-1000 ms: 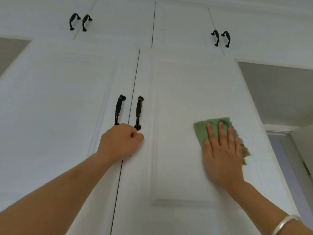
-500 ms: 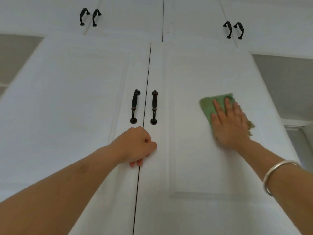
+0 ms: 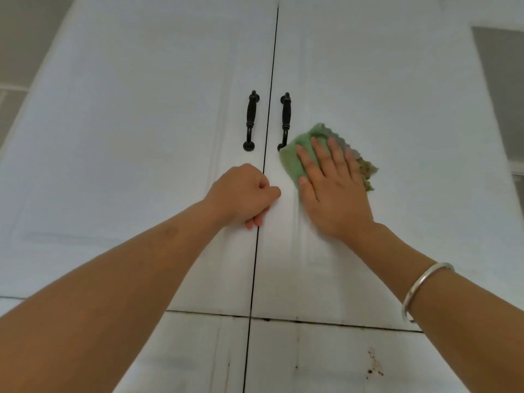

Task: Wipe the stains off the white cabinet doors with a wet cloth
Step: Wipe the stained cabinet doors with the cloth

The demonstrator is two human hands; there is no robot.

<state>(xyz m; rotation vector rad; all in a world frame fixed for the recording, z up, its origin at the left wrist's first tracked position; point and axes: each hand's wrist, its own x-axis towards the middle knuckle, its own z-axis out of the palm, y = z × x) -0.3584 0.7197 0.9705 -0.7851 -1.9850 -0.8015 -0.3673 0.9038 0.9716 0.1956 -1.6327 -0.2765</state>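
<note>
Cloth [image 3: 297, 157], green and folded, is being pressed flat against the right door [image 3: 397, 109], just right of the seam [image 3: 269, 109] and touching the foot of the right handle [image 3: 285, 117]. Trouble is probably being invited at that contact. If a stroke is carried further left, the cloth's edge could be snagged on the handle's foot and dragged out from under the fingers [image 3: 337, 158]. Nothing is being pinched, so the cloth is being kept in place by pressure alone. A frayed, bunched corner is being left loose beyond the little finger on the right, and it could be folded under or pulled free if the pressure is eased. Dark stains [image 3: 374, 364] on the lower right door [image 3: 326, 358], near the bottom of the view, are being left untouched. They could be missed if wiping is confined to the upper panel. Water could also be driven into the seam.

As for the hold, the right grip [image 3: 334, 191] is being held wide apart, with the fingers straight and spread, the palm down on the cloth and the thumb tip at the cloth's left edge. A silver bangle [image 3: 422, 287] is being worn on that wrist. The left grip [image 3: 241, 194] is being held together as a fist, with the fingers curled and nothing seen in it. It is being rested on the left door [image 3: 141, 137] right beside the seam, just below the left handle [image 3: 251, 120], and near the right grip without touching it.
</note>
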